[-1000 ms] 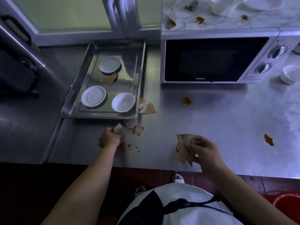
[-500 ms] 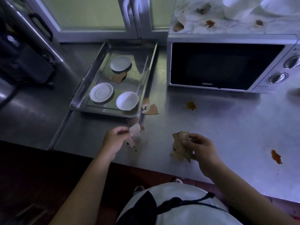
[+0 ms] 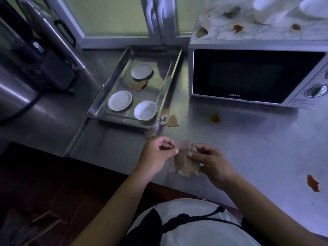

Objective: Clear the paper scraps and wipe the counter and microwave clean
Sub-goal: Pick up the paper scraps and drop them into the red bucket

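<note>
Left hand (image 3: 157, 154) pinching one brown scrap (image 3: 183, 145), now moved right to meet the bundle of paper scraps (image 3: 184, 166) gripped by right hand (image 3: 212, 161), both just in front of steel tray (image 3: 122, 121), loose scraps (image 3: 170, 121) left at tray's near right corner

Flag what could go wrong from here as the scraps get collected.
1. The scrap bundle in the right hand looks loose and hangs near the counter front edge; bits may drop to the floor as the left hand pinches a piece onto it.
2. The corner scrap tucked by the steel tray and the tray scrap against a saucer could be missed.
3. Dragging paper through the brown stain may smear it.
</note>
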{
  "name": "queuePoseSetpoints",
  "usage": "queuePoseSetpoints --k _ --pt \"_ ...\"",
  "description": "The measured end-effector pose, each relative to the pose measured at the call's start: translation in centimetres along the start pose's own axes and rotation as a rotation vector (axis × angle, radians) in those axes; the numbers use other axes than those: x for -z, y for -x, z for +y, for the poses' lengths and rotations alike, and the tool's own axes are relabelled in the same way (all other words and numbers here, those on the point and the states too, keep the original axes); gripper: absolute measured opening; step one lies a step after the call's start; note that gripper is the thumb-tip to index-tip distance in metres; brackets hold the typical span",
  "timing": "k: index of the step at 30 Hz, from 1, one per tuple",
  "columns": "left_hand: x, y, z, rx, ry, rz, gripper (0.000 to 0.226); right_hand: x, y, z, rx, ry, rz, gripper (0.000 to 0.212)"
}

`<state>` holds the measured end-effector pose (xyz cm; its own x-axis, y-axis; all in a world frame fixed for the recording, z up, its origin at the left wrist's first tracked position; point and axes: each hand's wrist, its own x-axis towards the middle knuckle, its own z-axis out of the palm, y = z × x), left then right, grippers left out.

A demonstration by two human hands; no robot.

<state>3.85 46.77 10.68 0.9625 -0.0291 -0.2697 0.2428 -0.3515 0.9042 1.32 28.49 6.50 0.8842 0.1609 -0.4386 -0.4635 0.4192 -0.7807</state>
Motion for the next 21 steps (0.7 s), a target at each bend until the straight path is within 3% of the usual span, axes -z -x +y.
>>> queuePoseSetpoints --k 7,13,17,21 --pt "-0.4 -0.5 -0.3 -0.030 -0.009 -0.045 0.019 -0.4 -0.7 0.0 0.007 0.025 0.048 0.040" --pt "0.8 -2.0 -1.8 -0.020 0.024 -0.126 0.020 -1.0 -1.7 0.7 0.000 0.064 0.122 0.019" --pt "2.8 -4.3 -4.0 0.047 0.138 -0.131 0.006 -1.4 -2.1 1.2 0.001 0.079 0.225 0.014" --pt "6.0 -7.4 -7.8 0.098 -0.130 -0.018 0.007 -1.9 -1.9 1.6 0.021 0.038 0.352 0.014"
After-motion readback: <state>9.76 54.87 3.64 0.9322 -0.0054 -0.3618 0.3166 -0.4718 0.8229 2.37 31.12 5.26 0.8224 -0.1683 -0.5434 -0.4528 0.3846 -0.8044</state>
